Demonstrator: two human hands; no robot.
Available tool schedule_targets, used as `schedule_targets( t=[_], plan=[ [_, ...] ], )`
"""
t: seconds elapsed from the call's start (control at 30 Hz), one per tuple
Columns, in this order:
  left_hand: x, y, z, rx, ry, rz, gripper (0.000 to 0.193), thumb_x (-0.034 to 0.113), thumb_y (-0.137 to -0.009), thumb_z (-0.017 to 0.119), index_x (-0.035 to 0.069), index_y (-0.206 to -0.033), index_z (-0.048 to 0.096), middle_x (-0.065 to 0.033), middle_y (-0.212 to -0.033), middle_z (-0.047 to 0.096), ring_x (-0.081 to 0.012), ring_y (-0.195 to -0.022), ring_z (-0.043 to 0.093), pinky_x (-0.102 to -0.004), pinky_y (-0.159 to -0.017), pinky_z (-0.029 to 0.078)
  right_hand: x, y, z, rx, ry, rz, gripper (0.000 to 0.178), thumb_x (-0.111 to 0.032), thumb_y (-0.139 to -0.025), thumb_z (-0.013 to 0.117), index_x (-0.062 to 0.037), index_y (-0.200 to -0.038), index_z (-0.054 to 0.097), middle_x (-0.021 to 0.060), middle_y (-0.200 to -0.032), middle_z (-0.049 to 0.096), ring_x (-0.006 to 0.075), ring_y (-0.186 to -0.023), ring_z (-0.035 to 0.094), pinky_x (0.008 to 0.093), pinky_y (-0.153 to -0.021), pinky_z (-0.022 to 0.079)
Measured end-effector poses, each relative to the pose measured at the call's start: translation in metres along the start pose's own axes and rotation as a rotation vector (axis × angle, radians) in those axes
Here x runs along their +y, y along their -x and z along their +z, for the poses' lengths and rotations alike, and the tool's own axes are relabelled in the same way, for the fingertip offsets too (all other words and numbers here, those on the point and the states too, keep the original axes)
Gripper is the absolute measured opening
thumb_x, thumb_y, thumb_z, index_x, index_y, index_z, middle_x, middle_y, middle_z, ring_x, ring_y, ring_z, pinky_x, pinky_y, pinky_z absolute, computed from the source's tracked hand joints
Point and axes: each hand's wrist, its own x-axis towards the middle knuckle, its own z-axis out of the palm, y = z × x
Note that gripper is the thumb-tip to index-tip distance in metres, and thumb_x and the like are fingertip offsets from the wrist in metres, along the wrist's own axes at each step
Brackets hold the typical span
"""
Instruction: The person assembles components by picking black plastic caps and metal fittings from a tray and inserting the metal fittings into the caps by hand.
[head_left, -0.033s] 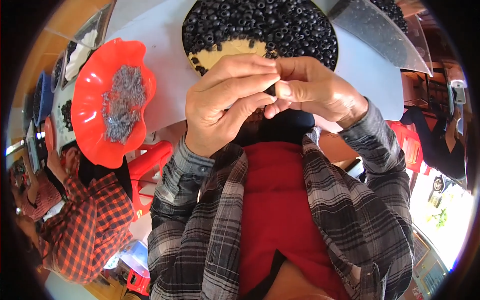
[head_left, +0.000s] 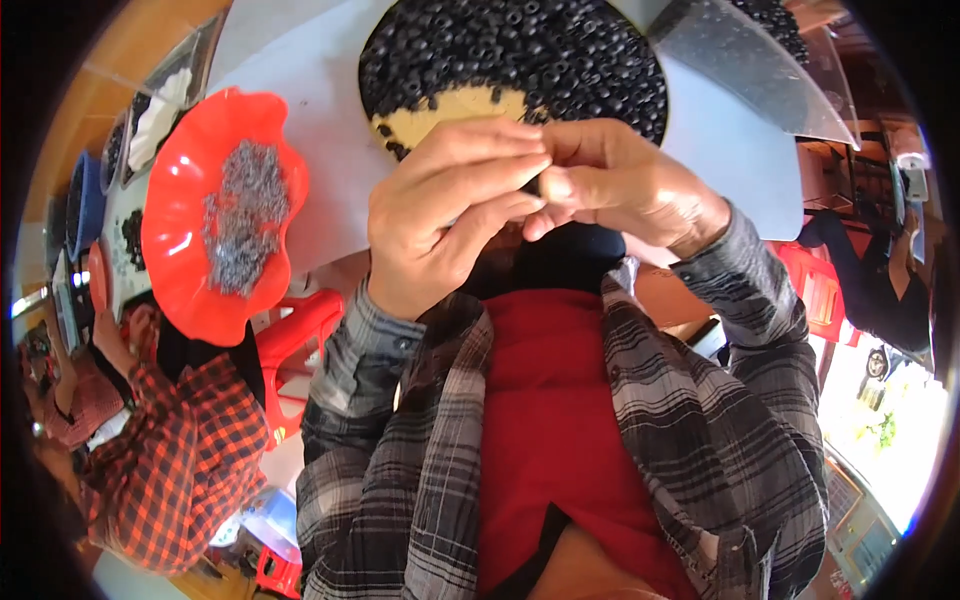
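Observation:
My left hand (head_left: 430,215) and my right hand (head_left: 625,190) meet fingertip to fingertip above the near edge of a round tray (head_left: 435,118). Between the fingertips a small black part (head_left: 534,186) shows, mostly covered, and the right thumb presses against it. The left fingers are bent and pinched together; what they hold, if anything, is hidden. Many small black ring-shaped parts (head_left: 510,50) fill the tray, with a bare yellow patch at its near left. To the left, a red wavy-rimmed dish (head_left: 180,215) holds a heap of small silvery metal pieces (head_left: 245,190).
A clear plastic bin (head_left: 760,70) with black parts stands at the far right. On the left are a blue basket (head_left: 85,205) and a red stool (head_left: 305,335). A person in a checked shirt (head_left: 190,450) sits at the left; another in dark clothes (head_left: 870,280) is at the right.
The view has shifted slightly, so the tray and dish sit a little differently in the picture. Both hands keep the same pinched pose around the black part.

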Motion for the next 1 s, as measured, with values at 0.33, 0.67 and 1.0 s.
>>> schedule_targets(
  t=[0.33,0.67,1.0],
  plan=[
    [0.011,0.014,0.0,0.074,-0.071,-0.24,0.046,-0.007,-0.083,0.068,-0.003,-0.128,0.061,-0.0185,-0.132,0.059,-0.0295,-0.119,0.059,-0.0394,-0.101,0.048,-0.055,0.024,-0.012,0.464,0.923,-0.357,0.026,-0.022,-0.088,0.075,-0.0033,-0.106,0.071,0.0066,-0.092,0.072,0.0125,-0.08,0.067,0.0279,-0.071,0.054],
    [0.008,0.036,-0.015,0.232,0.173,-0.478,0.03,-0.003,-0.097,0.054,-0.004,-0.126,0.059,-0.0176,-0.117,0.067,-0.024,-0.105,0.066,-0.0373,-0.096,0.052,-0.139,0.065,-0.075,1.05,1.477,-0.773,0.04,-0.003,-0.09,0.068,-0.0015,-0.129,0.06,-0.0011,-0.083,0.058,0.0039,-0.065,0.048,0.0219,-0.057,0.042],
    [0.014,0.04,-0.013,0.279,0.211,-0.542,0.028,0.003,-0.099,0.056,-0.003,-0.125,0.061,-0.0171,-0.113,0.069,-0.0243,-0.099,0.068,-0.036,-0.091,0.053,-0.023,0.009,-0.042,0.288,1.76,-0.465,0.011,-0.015,-0.087,0.065,-0.0072,-0.092,0.07,0.0097,-0.088,0.066,0.0313,-0.081,0.066,0.0411,-0.072,0.053]
  ],
)
